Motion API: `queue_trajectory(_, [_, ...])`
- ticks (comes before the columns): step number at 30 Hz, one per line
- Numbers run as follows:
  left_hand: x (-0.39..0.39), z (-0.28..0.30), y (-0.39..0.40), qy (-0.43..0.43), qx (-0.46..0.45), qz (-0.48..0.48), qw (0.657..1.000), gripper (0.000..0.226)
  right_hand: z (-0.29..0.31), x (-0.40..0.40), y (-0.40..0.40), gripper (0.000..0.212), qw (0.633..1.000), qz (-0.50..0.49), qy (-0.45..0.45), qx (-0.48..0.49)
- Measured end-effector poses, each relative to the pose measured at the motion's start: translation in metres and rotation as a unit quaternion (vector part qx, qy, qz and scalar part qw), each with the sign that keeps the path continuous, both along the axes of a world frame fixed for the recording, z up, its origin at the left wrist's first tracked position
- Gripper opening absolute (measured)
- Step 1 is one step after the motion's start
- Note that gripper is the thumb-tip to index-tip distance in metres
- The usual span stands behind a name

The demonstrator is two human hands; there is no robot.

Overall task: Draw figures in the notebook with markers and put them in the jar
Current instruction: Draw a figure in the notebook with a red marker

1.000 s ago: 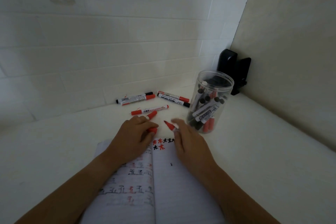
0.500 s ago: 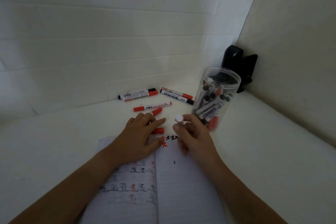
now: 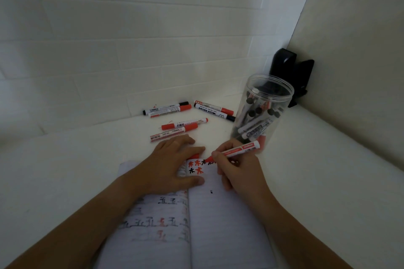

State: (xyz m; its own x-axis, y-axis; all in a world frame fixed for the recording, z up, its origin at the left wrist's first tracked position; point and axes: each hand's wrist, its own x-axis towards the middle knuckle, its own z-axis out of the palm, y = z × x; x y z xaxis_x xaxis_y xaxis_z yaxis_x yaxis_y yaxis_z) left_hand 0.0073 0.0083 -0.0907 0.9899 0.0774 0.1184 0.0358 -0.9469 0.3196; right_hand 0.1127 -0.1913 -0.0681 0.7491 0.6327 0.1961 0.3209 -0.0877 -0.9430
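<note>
Right hand (image 3: 238,170) has its grip on a red marker (image 3: 239,149) (tip at notebook (image 3: 227,220)); left hand (image 3: 168,166) flat.

A white counter (image 3: 317,170) set into a tiled corner carries an open notebook (image 3: 218,225), a clear jar (image 3: 260,113) of markers, six loose markers (image 3: 184,125) near the wall, and a black clip-like object (image 3: 290,72) in the corner.

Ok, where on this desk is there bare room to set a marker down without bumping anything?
Bare desk lies right of the jar and the right hand, out to the side wall. Another bare patch sits left of the notebook and left hand. It is crowded behind the hands, where loose markers lie up to the back wall.
</note>
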Motion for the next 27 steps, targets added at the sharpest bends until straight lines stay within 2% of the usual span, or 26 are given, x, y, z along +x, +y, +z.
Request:
queue_trajectory(17, [0.0000, 0.0044, -0.0013, 0.044, 0.018, 0.004, 0.999, 0.096, -0.0023, -0.0038, 0.0021, 0.016, 0.998, -0.020, -0.035, -0.056])
queue_trajectory(22, [0.0007, 0.0065, -0.0027, 0.052, 0.013, 0.010, 0.999, 0.100, -0.0017, -0.0036, 0.0014, 0.016, 0.998, -0.046, -0.023, -0.047])
queue_trajectory(27, [0.0004, 0.0089, -0.0031, 0.059, 0.005, 0.009, 0.998, 0.106, 0.0002, -0.0042, 0.0027, 0.016, 0.998, -0.027, -0.034, -0.051])
